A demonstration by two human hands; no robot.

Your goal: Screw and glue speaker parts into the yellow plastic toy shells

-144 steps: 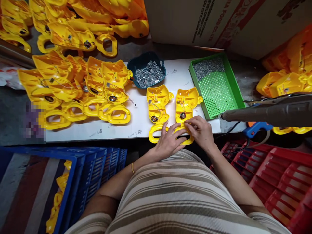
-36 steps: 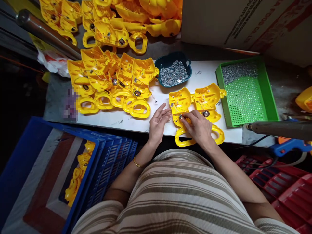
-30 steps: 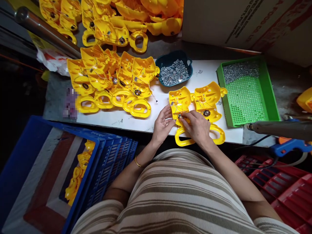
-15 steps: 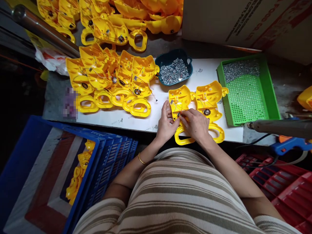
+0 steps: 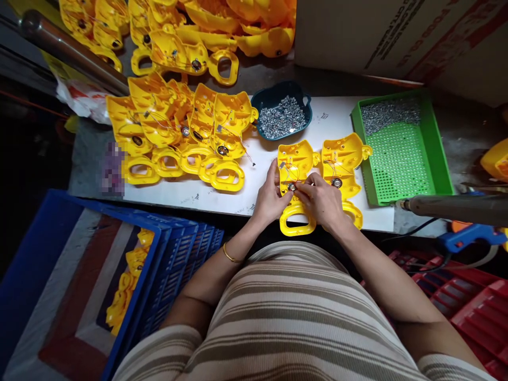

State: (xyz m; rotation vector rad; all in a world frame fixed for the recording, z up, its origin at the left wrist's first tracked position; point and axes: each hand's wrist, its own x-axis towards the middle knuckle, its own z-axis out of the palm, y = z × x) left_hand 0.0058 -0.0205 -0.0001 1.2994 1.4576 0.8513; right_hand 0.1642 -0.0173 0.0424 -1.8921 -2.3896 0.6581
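yellow shell (image 5: 301, 164): glossy plastic | small parts (image 5: 282, 117): shiny metal | carton (image 5: 349, 37): matt cardboard | shirt (image 5: 297, 317): cloth (finely ribbed)

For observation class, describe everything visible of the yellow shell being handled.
The shell looks plastic, hollow side up, with thin wires, a round disc and, nearest, a looped handle. It lies over a white sheet, left of a similar shell. The left grip touches its left edge, the right grip is beside the disc.

passage: white sheet (image 5: 254, 182) between yellow shells (image 5: 162, 127) and left hand (image 5: 270, 201) | far side: teal bowl (image 5: 263, 97) blocks | right: green tray (image 5: 400, 159) blocks
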